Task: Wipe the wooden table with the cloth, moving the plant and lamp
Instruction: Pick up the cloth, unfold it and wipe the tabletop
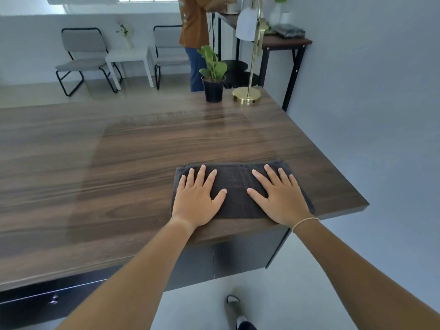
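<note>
Currently both hands are pressed flat on the cloth (pixel 238 189), a dark folded towel lying in the lower right of the frame, close to the near edge and the right corner of the table (pixel 119 163). The left hand (pixel 198 198) is spread on the cloth's left half and the right hand (pixel 278 198) on its right half; no grip is closed on anything, the fingers being splayed wide and the palms laid down. The cloth is judged to be soft, limp and light, so it is best driven by flat palm pressure rather than pinched, and it may bunch or unfold if pushed from one edge only. The plant (pixel 213 75), in a small black pot, and the lamp (pixel 247 95), on a round brass base, are set side by side near the far edge in the upper middle of the frame, well apart from the cloth. The pot is probably light and easily tipped by its leafy top, so it should be taken around the pot wall. The lamp looks top-heavy and tall; the stem low down, or the base, is the safer hold.
</note>
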A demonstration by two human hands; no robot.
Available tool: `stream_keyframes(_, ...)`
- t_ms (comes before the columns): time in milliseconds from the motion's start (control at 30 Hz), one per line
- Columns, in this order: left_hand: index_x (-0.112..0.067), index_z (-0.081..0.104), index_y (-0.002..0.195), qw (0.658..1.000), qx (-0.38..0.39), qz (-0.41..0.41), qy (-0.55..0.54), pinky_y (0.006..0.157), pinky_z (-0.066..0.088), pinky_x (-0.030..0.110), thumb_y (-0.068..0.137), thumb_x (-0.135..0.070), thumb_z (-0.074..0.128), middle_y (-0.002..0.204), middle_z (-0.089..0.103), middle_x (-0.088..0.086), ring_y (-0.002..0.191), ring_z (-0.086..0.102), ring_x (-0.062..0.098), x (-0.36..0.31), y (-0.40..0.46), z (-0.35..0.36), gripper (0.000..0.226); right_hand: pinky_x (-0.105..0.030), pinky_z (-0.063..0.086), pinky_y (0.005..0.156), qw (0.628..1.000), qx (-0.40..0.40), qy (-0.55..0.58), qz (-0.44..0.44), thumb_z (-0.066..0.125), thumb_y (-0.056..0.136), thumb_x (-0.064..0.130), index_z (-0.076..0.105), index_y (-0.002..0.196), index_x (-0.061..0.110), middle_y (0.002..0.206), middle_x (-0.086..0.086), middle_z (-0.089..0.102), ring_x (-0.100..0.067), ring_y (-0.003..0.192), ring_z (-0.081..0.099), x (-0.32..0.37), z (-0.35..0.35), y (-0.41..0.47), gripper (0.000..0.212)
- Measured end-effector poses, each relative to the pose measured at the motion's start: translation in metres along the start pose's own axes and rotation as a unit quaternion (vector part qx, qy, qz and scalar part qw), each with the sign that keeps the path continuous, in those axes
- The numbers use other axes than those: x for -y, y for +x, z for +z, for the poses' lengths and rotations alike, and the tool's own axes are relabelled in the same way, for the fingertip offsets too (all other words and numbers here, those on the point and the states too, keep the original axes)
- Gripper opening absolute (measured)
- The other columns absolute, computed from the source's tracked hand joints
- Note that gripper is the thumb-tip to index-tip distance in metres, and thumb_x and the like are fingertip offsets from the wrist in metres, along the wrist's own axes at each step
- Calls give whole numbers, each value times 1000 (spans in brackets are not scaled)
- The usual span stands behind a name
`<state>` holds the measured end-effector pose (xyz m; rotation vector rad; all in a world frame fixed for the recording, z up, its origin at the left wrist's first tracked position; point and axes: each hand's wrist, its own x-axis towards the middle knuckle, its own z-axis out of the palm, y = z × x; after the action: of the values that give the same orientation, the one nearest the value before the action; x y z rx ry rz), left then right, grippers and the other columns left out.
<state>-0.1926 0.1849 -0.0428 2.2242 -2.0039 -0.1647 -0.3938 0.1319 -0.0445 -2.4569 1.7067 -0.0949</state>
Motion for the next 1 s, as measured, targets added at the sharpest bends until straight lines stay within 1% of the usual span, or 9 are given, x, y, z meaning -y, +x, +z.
stream_keyframes(100, -32, 9, 150, 1000, 6, -1, 2, 120, 0, 40, 93, -59, 21, 161, 3, 1, 148, 0, 25, 1, 5, 2, 64, -44, 2, 118, 1000, -9, -5, -8, 1, 75, 74, 13, 146, 44, 161, 5, 7, -26, 148, 4, -2, 2, 3, 78)
stream_keyframes(133, -32, 9, 150, 1000, 7, -3, 3, 120, -1, 40, 92, -60, 20, 161, 3, 1, 148, 0, 25, 0, 9, 2, 65, -44, 2, 118, 1000, -9, -4, -13, 2, 75, 74, 13, 146, 44, 161, 5, 7, -26, 148, 4, -5, 2, 8, 78)
stream_keyframes(200, -32, 9, 150, 1000, 11, -6, 1, 120, -1, 41, 92, -60, 20, 161, 2, 1, 148, -1, 26, -4, 19, 2, 65, -43, 2, 118, 1000, -2, -1, -17, 13, 85, 71, 13, 146, 44, 161, 6, 7, -25, 148, 3, -12, 0, 24, 67)
stream_keyframes(267, -32, 9, 150, 1000, 11, -9, -4, 120, -1, 41, 92, -59, 22, 161, 1, 2, 148, -2, 26, -8, 38, 2, 65, -43, 1, 118, 1000, -2, 0, -14, 20, 90, 66, 13, 146, 44, 161, 6, 7, -24, 148, 2, -20, -4, 47, 61)
stream_keyframes(467, -32, 9, 150, 1000, 16, -21, -7, 120, -1, 41, 93, -58, 21, 161, 1, 1, 148, -3, 26, -15, 130, 6, 65, -43, 2, 118, 1000, 5, -7, -8, 20, 89, 66, 13, 146, 45, 161, 7, 6, -24, 148, 2, -47, -10, 139, 61)
stream_keyframes(700, -33, 7, 150, 999, 20, -49, 6, 120, -1, 40, 92, -59, 19, 161, 0, 1, 148, -3, 25, -15, 232, 10, 64, -43, 1, 119, 999, 12, -7, -32, 19, 89, 67, 14, 146, 45, 161, 6, 6, -24, 148, 2, -73, -14, 246, 61)
stream_keyframes(833, -34, 8, 150, 998, 15, -59, 9, 120, -1, 40, 92, -59, 20, 161, 1, 0, 148, -2, 25, -12, 264, 12, 64, -43, 0, 119, 999, 15, -6, -45, 20, 89, 66, 14, 146, 44, 161, 6, 6, -25, 148, 2, -78, -15, 280, 61)
stream_keyframes(1000, -33, 8, 150, 998, 13, -61, 8, 120, -1, 40, 92, -59, 19, 161, 2, 1, 148, 0, 26, -12, 275, 9, 64, -43, 1, 119, 999, 22, -7, -48, 20, 89, 67, 13, 147, 44, 161, 6, 6, -25, 148, 2, -79, -20, 297, 62)
